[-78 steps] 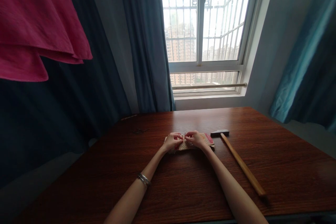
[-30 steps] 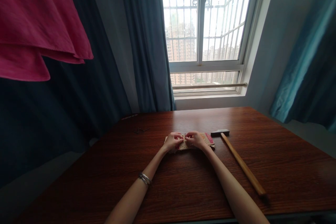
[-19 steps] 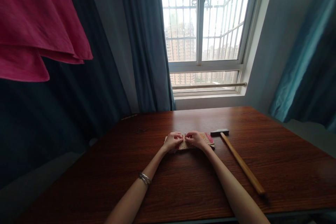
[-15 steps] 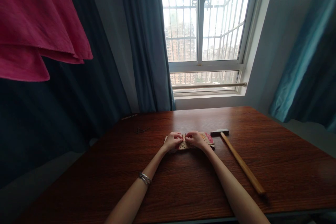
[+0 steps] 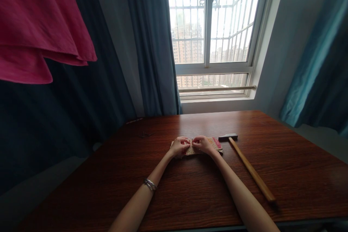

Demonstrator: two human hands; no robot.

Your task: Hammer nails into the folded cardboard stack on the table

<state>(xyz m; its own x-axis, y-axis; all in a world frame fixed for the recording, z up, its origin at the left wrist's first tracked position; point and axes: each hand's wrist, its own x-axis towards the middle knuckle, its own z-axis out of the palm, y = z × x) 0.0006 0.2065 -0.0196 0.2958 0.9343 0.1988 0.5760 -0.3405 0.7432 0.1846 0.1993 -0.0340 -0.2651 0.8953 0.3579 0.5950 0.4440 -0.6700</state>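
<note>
A small flat board (image 5: 214,143) with rows of dots and pink ends lies on the wooden table (image 5: 190,188). Both my hands rest on it. My left hand (image 5: 178,146) and my right hand (image 5: 202,144) are closed in pinches that meet over the board's middle. Between the fingertips stands a thin upright nail (image 5: 192,140). Which hand actually grips it is hard to tell. A silver bracelet (image 5: 149,185) sits on my left wrist.
A hammer (image 5: 246,165) with a dark head and long wooden handle lies right of the board, its handle pointing toward me. A few small dark nails (image 5: 145,135) lie at the far left of the table. Curtains, a barred window and hanging red cloth are behind.
</note>
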